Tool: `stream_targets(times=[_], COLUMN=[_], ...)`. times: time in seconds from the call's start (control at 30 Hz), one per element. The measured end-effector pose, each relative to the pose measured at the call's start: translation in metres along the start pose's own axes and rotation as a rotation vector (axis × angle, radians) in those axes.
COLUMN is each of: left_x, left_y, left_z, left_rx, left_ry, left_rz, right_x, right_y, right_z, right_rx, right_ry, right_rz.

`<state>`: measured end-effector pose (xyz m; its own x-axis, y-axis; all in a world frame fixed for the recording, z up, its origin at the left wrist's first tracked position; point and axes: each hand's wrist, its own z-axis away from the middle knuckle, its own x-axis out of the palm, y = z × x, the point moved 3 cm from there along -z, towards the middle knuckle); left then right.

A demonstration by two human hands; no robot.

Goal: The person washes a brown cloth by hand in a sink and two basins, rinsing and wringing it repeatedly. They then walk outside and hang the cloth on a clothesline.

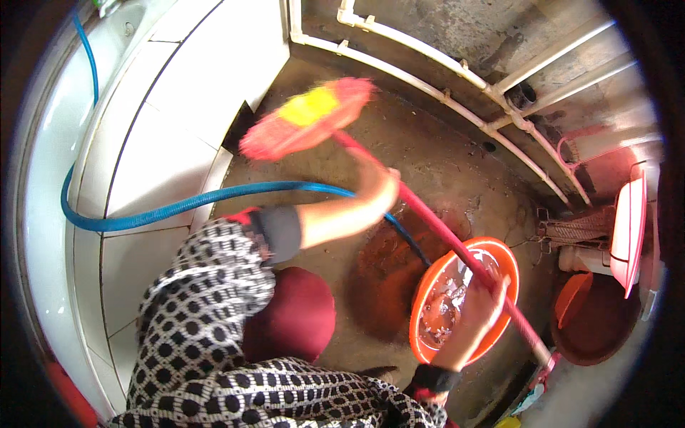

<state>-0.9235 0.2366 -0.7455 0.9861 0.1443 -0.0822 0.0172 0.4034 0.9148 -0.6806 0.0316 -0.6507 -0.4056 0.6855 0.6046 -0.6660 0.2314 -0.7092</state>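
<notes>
A broom with a red handle slants across the view, its pink and yellow bristle head raised at the upper left. Nearer that head, my left hand is closed round the handle; it is blurred. Lower down the handle, my right hand grips it above an orange plastic basin. The basin holds water with some foam or bits in it. From the left, a blue hose passes behind my left forearm and ends at or behind the basin's rim; which, I cannot tell.
A white bathtub with a tiled side stands at the left. White pipes run along the wall. At the right are a wire rack, a dark reddish basin and a pink-and-white basin. The concrete floor looks wet.
</notes>
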Motion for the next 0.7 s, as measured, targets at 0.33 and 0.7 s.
stream_targets(times=[0.33, 0.7], left_x=[-0.038, 0.242], left_y=[-0.105, -0.017], left_z=[-0.033, 0.094], left_rx=[-0.527, -0.222], left_ry=[0.368, -0.496], left_rz=[-0.045, -0.324], right_x=[0.064, -0.024], right_y=[0.052, -0.170], right_z=[0.016, 0.071], right_rx=[0.076, -0.583], right_ry=[0.052, 0.104], right_rz=[0.335, 0.288])
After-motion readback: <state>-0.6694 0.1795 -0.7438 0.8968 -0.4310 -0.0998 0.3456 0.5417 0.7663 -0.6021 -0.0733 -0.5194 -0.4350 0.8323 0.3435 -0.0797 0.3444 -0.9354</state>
